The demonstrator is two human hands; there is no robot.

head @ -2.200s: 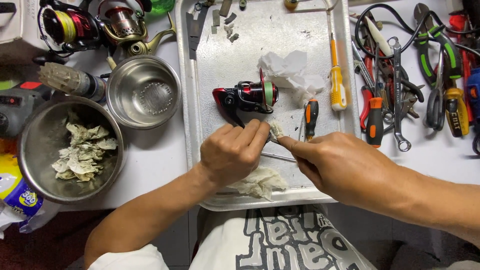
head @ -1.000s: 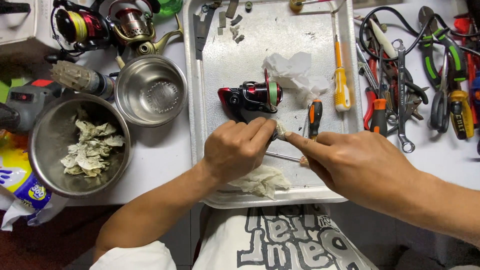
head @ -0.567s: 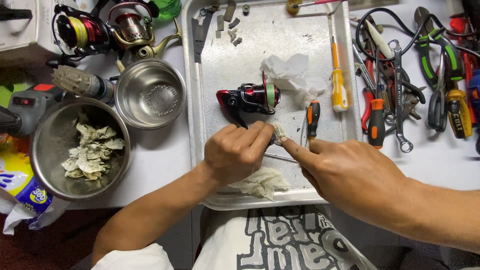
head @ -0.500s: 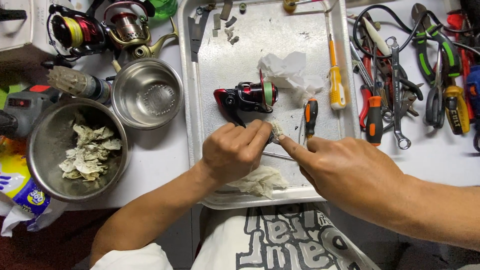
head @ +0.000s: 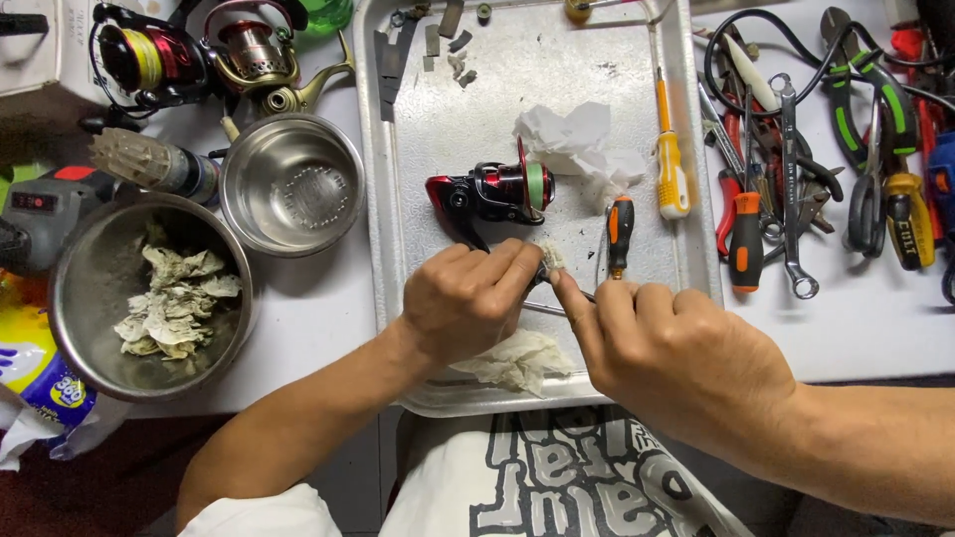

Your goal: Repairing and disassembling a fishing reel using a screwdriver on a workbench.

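Observation:
Over the near half of a metal tray point(head: 686, 214), my left hand point(head: 468, 298) and my right hand point(head: 676, 348) meet fingertip to fingertip. Between them they pinch a small reel part wrapped in a scrap of white tissue point(head: 549, 257); a thin metal rod point(head: 542, 308) runs under the fingers. Just beyond the hands lies a red and black fishing reel point(head: 487, 191) with a green spool. A crumpled tissue point(head: 517, 360) lies on the tray beneath my wrists.
The tray also holds a wad of white tissue point(head: 572, 144), a yellow screwdriver point(head: 671, 169), an orange-black screwdriver point(head: 621, 234) and small parts at the far end. Two steel bowls point(head: 293, 184) stand left, one with dirty tissues point(head: 179, 303). Pliers and wrenches point(head: 796, 189) lie right; two reels point(head: 199, 55) upper left.
My hands stay together on the small part, with only slight finger shifts. The view drifts a little.

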